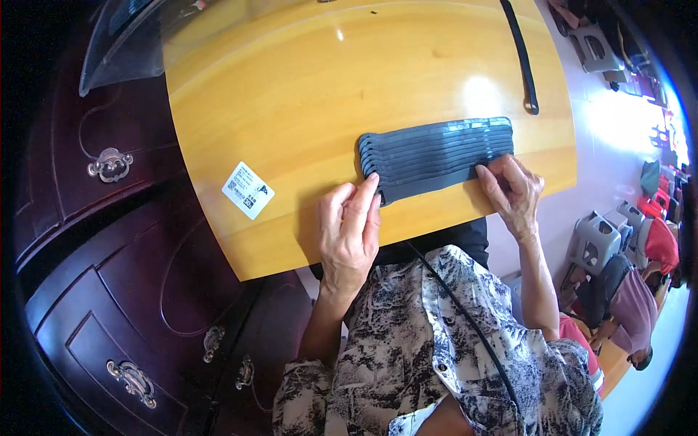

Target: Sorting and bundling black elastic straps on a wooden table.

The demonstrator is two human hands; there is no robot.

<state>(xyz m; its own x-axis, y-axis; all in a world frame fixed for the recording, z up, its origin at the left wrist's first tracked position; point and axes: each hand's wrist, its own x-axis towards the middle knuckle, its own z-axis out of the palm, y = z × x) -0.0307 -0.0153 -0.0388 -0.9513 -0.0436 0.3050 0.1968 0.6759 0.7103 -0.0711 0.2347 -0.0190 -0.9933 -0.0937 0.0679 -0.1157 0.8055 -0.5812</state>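
Several flat black straps (443, 149) lie side by side in an overlapping row on the yellow wooden table, their rounded ends lined up at the left. My left hand (347, 232) is at the left end of the row, with thumb and forefinger closed together on the end of the nearest strap (429, 187). At the other end, my right hand (512, 189) has its thumb and bent fingers pinched at the same strap's right tip. The fingers partly hide both tips. A single black strap (520, 54) lies apart at the far right.
A white printed label (248, 190) lies on the table (291, 109) to the left. Clear plastic sheeting (134, 43) covers the far left corner. Dark wooden cabinets (145, 269) with metal handles stand at left. Grey stools (596, 240) and seated people (632, 305) are at right.
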